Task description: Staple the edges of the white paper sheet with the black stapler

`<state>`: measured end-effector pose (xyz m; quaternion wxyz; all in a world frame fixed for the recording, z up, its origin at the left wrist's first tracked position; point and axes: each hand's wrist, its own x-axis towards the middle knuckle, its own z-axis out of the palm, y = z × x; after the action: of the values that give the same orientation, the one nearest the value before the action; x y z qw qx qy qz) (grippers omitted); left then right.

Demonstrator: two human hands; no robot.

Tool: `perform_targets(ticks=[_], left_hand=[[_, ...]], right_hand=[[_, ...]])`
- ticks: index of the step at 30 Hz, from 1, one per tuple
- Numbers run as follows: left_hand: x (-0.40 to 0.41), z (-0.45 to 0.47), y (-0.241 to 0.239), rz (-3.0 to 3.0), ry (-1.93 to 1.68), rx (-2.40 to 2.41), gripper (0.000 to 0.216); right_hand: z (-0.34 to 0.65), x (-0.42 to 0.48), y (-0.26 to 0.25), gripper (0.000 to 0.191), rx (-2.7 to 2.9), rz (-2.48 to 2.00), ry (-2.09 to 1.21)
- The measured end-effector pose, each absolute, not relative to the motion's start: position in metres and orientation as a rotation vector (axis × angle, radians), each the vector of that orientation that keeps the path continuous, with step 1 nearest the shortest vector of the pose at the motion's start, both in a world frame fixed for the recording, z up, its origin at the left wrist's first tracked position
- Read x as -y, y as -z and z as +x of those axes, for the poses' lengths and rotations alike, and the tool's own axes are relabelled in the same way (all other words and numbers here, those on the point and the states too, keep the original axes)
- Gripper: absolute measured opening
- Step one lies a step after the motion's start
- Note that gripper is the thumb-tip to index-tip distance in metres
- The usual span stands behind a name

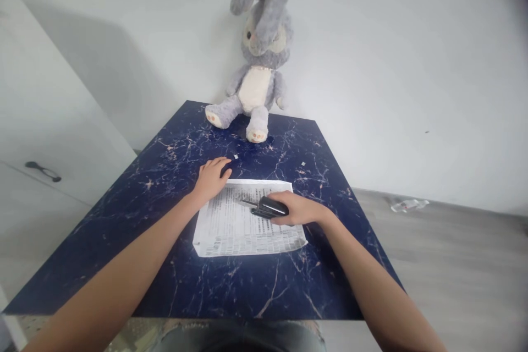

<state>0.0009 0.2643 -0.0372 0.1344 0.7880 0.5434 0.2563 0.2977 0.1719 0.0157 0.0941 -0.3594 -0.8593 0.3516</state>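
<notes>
Above the middle of the printed paper (231,234), the right hand (299,208) is closed around a black stapler (273,208), fingers and thumb wrapped over its rear end. The stapler's front points left, with its slim metal part (249,203) standing apart from the black base; whether it touches the paper is hard to tell. The left hand (212,177) lies palm down at the paper's far left corner, fingers loosely extended and thumb set apart. Something small and black (225,169) shows between thumb and forefinger, but I cannot tell what it is or whether it is gripped.

Beneath both hands, the paper lies on a dark blue, white-veined table (256,280), its near corners slightly bent. Just beyond the left fingertips is a small pale scrap (236,157); a greenish one (303,164) lies farther right. At the table's far edge sits a grey plush rabbit (256,88) with a cream belly, one long ear drooping over its face and its feet toward the hands.

Behind it rises a white wall (371,38). Off to the left stands a white cabinet (49,104) with a black handle (43,171). To the right, crumpled clear plastic (410,205) lies on the grey wood-look floor (454,258), near the wall.
</notes>
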Motion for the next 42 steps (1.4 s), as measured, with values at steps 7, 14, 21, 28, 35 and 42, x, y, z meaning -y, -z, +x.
perform_targets(ticks=[7, 14, 21, 28, 35, 42], left_hand=[[-0.292, 0.009, 0.026, 2.420, -0.547, -1.663, 0.050], [-0.312, 0.022, 0.030, 2.519, -0.572, -1.551, 0.029], [-0.287, 0.029, 0.021, 2.323, -0.856, -1.475, 0.021], [-0.233, 0.036, 0.003, 2.092, -1.066, -1.173, 0.029], [-0.217, 0.050, 0.010, 2.030, -1.008, -1.029, 0.009], [-0.216, 0.049, 0.012, 2.079, -0.931, -1.032, 0.010]], right_hand=[[0.298, -0.172, -0.014, 0.019, 2.548, -1.060, -1.019], [0.294, -0.169, -0.016, 0.013, 2.568, -1.094, -0.869], [0.295, -0.167, -0.020, 0.014, 2.580, -1.220, -0.826], [0.309, -0.172, -0.022, 0.016, 2.566, -1.284, -0.806], [0.314, -0.177, -0.017, 0.018, 2.553, -1.264, -0.902], [0.318, -0.179, -0.008, 0.019, 2.518, -1.257, -0.960]])
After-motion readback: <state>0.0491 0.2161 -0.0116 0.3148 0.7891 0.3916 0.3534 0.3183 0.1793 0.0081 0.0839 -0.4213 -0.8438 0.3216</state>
